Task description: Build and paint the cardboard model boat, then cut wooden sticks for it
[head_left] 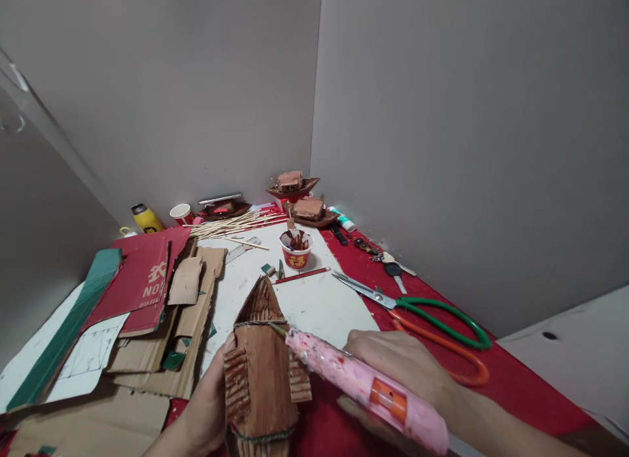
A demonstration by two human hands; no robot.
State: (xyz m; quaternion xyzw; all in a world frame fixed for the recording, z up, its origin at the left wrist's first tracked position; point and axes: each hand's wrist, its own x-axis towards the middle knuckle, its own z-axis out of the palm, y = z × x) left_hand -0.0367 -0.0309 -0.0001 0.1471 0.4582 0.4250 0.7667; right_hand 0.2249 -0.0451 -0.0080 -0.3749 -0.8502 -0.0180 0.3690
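Observation:
In the head view my left hand grips a brown-painted cardboard model boat from its left side, its pointed end facing away from me. Ridged cardboard flaps stick out along both sides of its roof. My right hand is closed around a pink hot glue gun smeared with dried bits. The gun's nozzle meets the roof's far edge, on the right. Beyond the boat are a red pencil and a paper cup with brown paint inside.
Large scissors with green and orange handles lie at right beside keys. Cardboard sheets pile up at left. Behind are wooden sticks, finished-looking model boats, a white cup and a yellow bottle. Grey panels enclose the table.

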